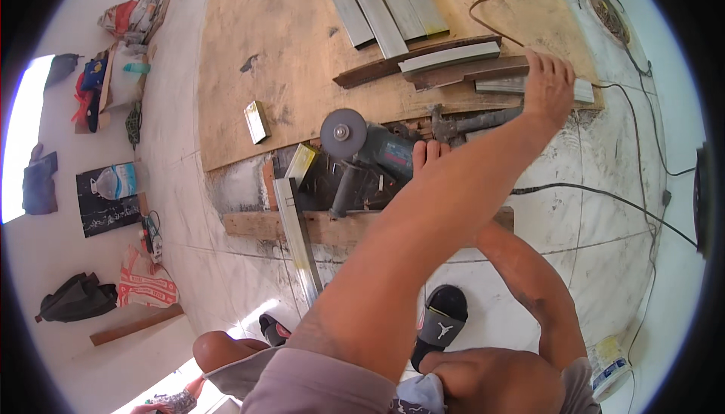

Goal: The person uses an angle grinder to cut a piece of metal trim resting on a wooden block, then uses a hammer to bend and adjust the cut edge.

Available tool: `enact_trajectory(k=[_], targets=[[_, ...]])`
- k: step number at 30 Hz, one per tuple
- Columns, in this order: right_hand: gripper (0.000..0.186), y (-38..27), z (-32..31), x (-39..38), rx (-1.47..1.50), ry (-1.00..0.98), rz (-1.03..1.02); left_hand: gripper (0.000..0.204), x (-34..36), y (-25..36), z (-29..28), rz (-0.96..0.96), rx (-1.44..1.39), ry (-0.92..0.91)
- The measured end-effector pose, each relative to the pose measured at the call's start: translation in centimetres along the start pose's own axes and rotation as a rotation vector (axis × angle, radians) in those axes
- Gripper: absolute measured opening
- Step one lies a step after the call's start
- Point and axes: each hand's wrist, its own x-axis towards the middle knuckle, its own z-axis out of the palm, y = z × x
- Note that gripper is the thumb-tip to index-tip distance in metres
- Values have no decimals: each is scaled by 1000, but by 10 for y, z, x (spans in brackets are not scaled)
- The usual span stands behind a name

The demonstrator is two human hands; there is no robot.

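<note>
My left arm reaches across to the far right. There my left hand (550,85) is closed over a short silver metal channel (583,91), its fingertips bent down on the far side. Beneath that forearm, my right hand (430,155) grips the body of an angle grinder (391,151); most of the hand is hidden, with only some fingers showing. The grinder's grey disc (343,134) faces up, and its side handle (345,191) points toward me. A hammer (472,121) lies between the grinder and my left hand.
Long metal channels (370,6) and rusty steel bars (415,59) lie on a plywood sheet (234,29). A cut offcut (257,122) sits left. Another channel (298,240) crosses a wooden plank (253,223). A black cord (604,191) runs right. Nearby stands a bucket (608,365).
</note>
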Motion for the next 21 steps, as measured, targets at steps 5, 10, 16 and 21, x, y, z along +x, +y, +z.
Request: enact_trajectory(k=[5,10,16,21], targets=[[28,11,49,16,-451,119,-21,49,-69,0,-109,-84,-566,139],[73,18,48,21,-481,55,27,53,-184,-61,-161,-62,-818,240],[76,4,46,12,-402,105,182,40,-362,-164,-204,5,-651,-385],[75,2,44,6,-437,39,95,48,-446,-203,-238,-513,-400,-725]])
